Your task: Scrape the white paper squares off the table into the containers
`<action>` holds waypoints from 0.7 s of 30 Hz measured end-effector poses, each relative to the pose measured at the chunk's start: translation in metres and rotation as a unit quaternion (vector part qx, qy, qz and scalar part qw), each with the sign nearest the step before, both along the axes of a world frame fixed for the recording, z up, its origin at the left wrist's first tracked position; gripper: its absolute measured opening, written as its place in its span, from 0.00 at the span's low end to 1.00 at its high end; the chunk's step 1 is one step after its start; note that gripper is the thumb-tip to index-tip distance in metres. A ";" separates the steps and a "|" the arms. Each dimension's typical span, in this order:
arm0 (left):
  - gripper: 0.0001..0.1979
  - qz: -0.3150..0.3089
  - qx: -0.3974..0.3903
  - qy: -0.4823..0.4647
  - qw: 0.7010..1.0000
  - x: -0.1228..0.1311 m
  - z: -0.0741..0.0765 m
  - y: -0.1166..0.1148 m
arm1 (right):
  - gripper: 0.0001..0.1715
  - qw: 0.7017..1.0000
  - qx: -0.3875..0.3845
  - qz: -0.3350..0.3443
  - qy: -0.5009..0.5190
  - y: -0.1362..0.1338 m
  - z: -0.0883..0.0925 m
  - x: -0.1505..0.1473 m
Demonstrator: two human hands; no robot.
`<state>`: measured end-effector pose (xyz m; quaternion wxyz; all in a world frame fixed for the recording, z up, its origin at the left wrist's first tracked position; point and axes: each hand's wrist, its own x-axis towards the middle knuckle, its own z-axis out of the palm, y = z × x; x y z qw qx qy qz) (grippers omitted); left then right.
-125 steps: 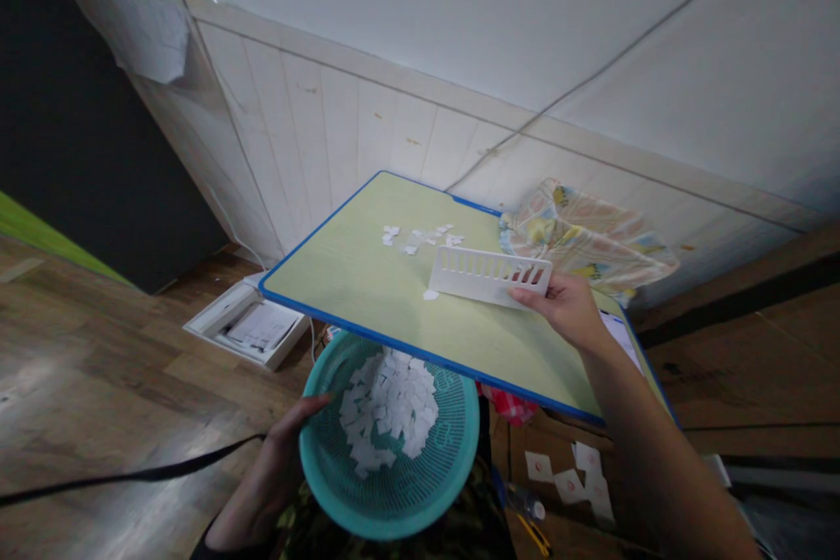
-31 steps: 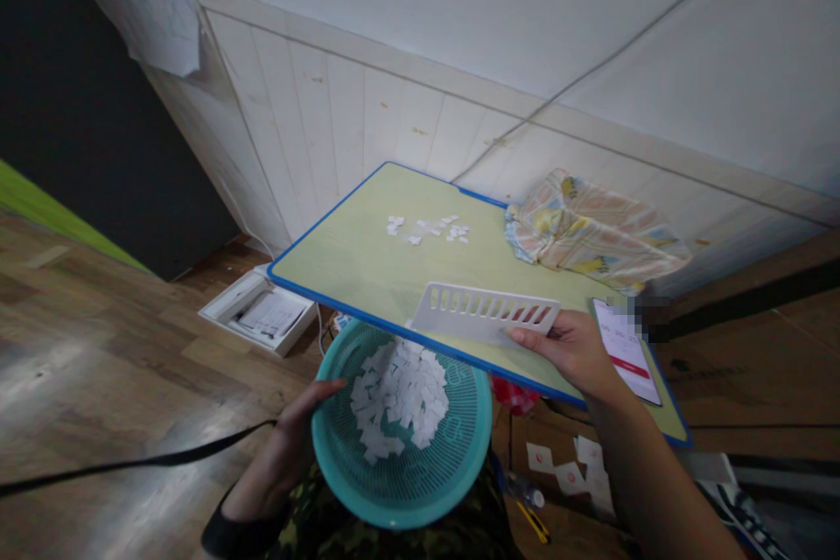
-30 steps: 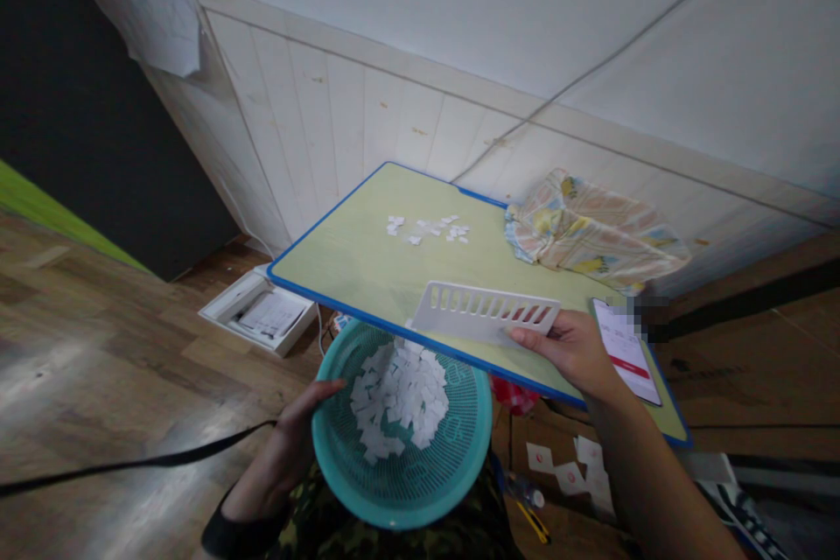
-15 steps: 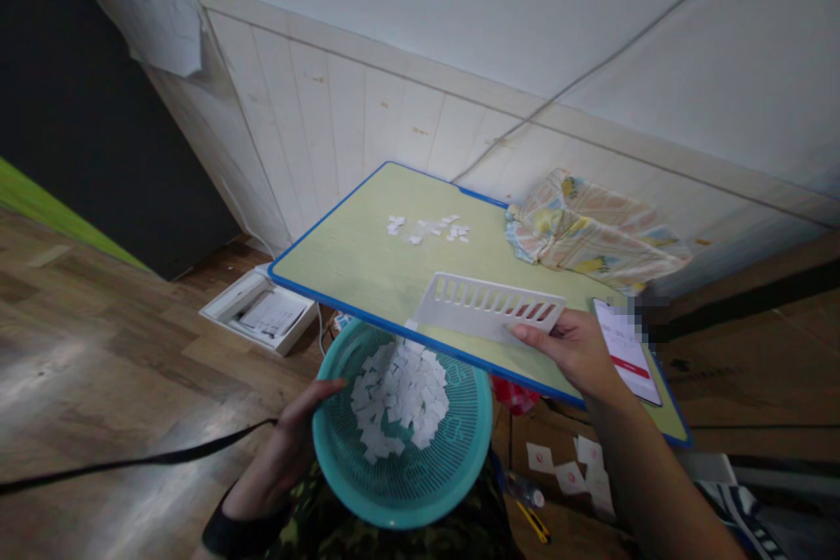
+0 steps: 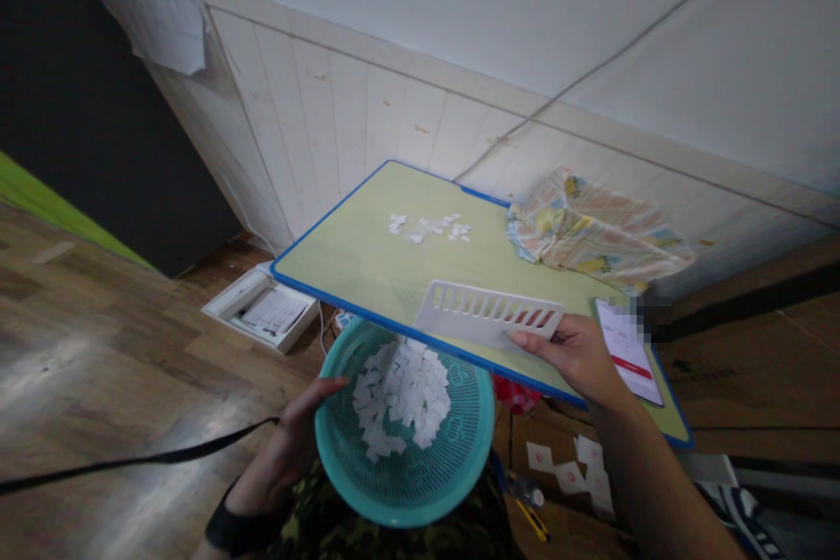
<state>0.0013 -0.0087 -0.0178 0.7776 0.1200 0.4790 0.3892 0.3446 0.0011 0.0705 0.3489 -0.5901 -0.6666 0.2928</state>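
My left hand point(image 5: 305, 420) grips the left rim of a teal plastic basket point(image 5: 407, 503), thumb over the edge. Many small white paper pieces point(image 5: 407, 394) lie heaped in it. The basket sits at my lap, partly under the front edge of a light green table point(image 5: 341, 245) with a blue border. Over that edge, my right hand point(image 5: 574, 354) pinches the right end of a white slotted plastic panel point(image 5: 469, 311), which stands on its long side on the tabletop. Farther back on the table lies a scatter of white paper bits point(image 5: 430, 227).
A patterned cloth point(image 5: 591, 232) is bunched at the table's back right. Near the right edge lies a phone point(image 5: 626, 354) with a lit screen. On the floor are an open white box point(image 5: 262, 311), white cards point(image 5: 570, 478) and a yellow cutter point(image 5: 533, 521). A wall point(image 5: 367, 131) stands behind.
The slotted panel has dipped slightly toward the table's front edge in my right hand. My left hand still grips the basket, and the paper pieces look the same.
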 end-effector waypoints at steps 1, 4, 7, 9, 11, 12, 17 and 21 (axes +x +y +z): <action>0.14 -0.004 0.004 -0.004 1.000 0.000 0.000 0.000 | 0.13 1.000 0.000 0.000 0.000 -0.001 0.000 0.000; 0.09 -0.007 0.010 -0.008 1.000 -0.001 0.002 -0.001 | 0.12 1.000 0.001 0.011 -0.004 -0.004 -0.002 0.004; 0.06 -0.002 0.011 -0.002 1.000 0.000 0.005 -0.001 | 0.11 1.000 0.020 0.004 -0.019 -0.004 -0.002 0.012; 0.06 -0.002 0.010 0.001 1.000 0.000 0.005 -0.001 | 0.10 0.997 0.063 -0.033 -0.023 -0.003 -0.002 0.019; 0.08 0.000 0.006 0.000 1.000 0.001 0.004 0.000 | 0.08 0.989 0.122 -0.080 -0.016 -0.002 -0.002 0.024; 0.09 0.001 0.005 -0.002 1.000 0.001 0.004 0.000 | 0.06 0.983 0.151 -0.099 -0.013 -0.002 -0.003 0.026; 0.07 0.007 0.007 -0.003 1.000 0.001 -0.001 0.001 | 0.07 0.970 0.201 -0.126 -0.061 -0.015 -0.011 0.006; 0.07 0.005 -0.007 0.011 1.000 0.000 -0.003 0.000 | 0.16 0.982 0.187 0.034 -0.011 -0.025 -0.021 -0.026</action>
